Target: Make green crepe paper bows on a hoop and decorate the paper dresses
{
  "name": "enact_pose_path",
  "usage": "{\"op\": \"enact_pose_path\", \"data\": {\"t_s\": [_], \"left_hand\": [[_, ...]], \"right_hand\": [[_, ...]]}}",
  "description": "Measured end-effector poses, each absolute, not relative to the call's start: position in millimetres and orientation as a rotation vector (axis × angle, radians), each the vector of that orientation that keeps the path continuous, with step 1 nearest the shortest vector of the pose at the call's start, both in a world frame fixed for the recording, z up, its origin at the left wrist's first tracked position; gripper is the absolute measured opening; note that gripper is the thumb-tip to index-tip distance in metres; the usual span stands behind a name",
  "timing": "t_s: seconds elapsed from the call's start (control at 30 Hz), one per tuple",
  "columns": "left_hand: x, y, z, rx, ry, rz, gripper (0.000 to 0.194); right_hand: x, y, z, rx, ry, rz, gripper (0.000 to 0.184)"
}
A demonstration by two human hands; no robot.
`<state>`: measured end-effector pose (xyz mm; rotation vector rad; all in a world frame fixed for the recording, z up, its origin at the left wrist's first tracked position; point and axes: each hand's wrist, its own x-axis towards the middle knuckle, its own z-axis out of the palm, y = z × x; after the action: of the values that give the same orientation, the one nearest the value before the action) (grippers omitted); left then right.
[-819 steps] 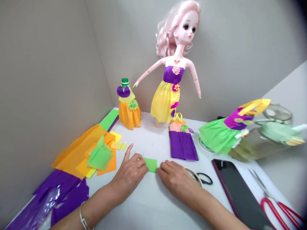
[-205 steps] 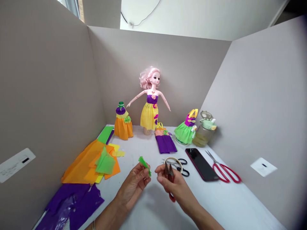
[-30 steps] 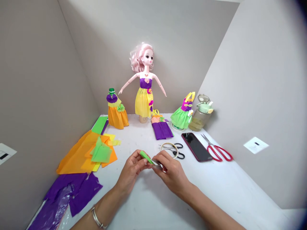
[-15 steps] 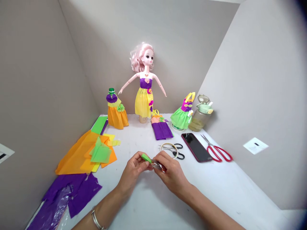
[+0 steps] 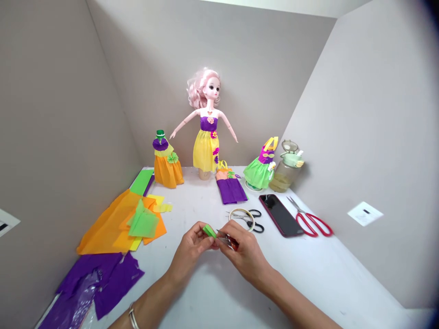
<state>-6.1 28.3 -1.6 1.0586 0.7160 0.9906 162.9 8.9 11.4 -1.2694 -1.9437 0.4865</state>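
I see a small piece of green paper [image 5: 208,230], folded into a narrow pleated strip, above the middle of the tabletop [image 5: 212,297]. The left hand's [image 5: 190,249] fingers pinch it; the right hand's [image 5: 247,251] fingers wrap red-handled snips [image 5: 229,241], slim metal blades just beside the strip's right end. Far left of them, thin orange sheets [image 5: 109,221] overlap beyond crinkled purple material [image 5: 118,281]. Nearly half a minute ago the green paper lay flat, unfolded, between bare fingertips.
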Motion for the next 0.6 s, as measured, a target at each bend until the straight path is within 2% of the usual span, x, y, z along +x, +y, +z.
{"op": "enact_pose_path", "data": {"t_s": [0.23, 0.6], "left_hand": [[-5.7, 28.0, -1.8, 1.069, 0.737, 0.979, 0.014], [-5.0, 26.2, 1.8, 1.045, 0.736, 0.957, 0.014]], "right_hand": [[161.7, 8.2, 15.1, -1.285, -1.915, 0.55, 0.014], [163.3, 13.4, 28.3, -1.357, -1.652, 1.048, 0.013]]}}
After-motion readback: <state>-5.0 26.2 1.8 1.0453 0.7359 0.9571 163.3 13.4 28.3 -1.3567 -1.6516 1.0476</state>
